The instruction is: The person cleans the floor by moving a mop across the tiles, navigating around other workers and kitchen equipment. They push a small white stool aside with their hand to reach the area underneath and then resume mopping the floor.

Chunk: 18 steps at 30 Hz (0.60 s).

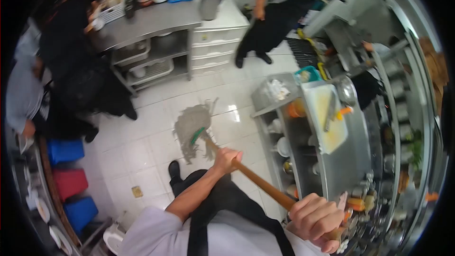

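Note:
A mop with a wooden handle [260, 180] slants across my front. Its grey mop head [192, 118] lies spread on the white tiled floor, with a green piece [197, 135] where the handle joins it. My left hand [227, 161] is wrapped round the lower part of the handle. Higher up, close to the handle's end, my right hand [315, 220] is closed round it, knuckles facing up. My dark shoe [175, 170] stands on the tiles just behind the mop head.
A steel prep counter [350, 161] with a cutting board [327, 118] and knife is on my right. Ahead stand a steel table [147, 23] and white drawers [218, 42]. Co-workers stand at left [71, 57], far side [279, 14] and right. Blue [66, 151] and red bins [70, 182] line the left.

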Each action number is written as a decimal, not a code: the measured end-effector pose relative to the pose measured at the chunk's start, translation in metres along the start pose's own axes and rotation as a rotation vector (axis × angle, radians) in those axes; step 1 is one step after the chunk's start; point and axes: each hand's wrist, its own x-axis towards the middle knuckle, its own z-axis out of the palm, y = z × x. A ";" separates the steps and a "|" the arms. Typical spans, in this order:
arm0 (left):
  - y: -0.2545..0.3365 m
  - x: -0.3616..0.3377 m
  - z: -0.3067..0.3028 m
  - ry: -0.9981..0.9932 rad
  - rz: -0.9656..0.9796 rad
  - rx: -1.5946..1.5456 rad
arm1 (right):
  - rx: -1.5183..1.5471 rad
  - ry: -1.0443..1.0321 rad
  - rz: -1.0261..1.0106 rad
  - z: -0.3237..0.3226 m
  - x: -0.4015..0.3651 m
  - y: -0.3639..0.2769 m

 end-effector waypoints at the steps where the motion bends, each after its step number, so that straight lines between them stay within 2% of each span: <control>1: -0.017 0.005 -0.002 0.020 0.012 0.025 | -0.006 0.008 -0.012 -0.002 0.004 0.011; 2: -0.030 0.008 -0.009 0.044 0.014 0.050 | -0.007 0.013 -0.016 -0.003 0.007 0.022; 6: -0.082 0.042 -0.042 0.150 -0.039 0.095 | -0.049 0.325 -0.109 0.010 0.008 0.082; 10: -0.163 0.072 -0.087 0.142 -0.060 0.083 | 0.030 0.350 -0.062 0.007 0.029 0.157; 12: -0.197 0.087 -0.112 0.067 -0.112 0.171 | 0.068 0.402 -0.040 -0.003 0.032 0.196; 14: -0.224 0.093 -0.124 0.055 -0.138 0.441 | 0.056 0.420 -0.045 -0.012 0.025 0.231; 17: -0.231 0.068 -0.123 -0.015 -0.338 0.446 | 0.008 0.459 -0.027 -0.004 -0.016 0.251; 18: -0.225 0.054 -0.117 0.004 -0.303 0.446 | -0.006 0.465 -0.012 0.002 -0.033 0.246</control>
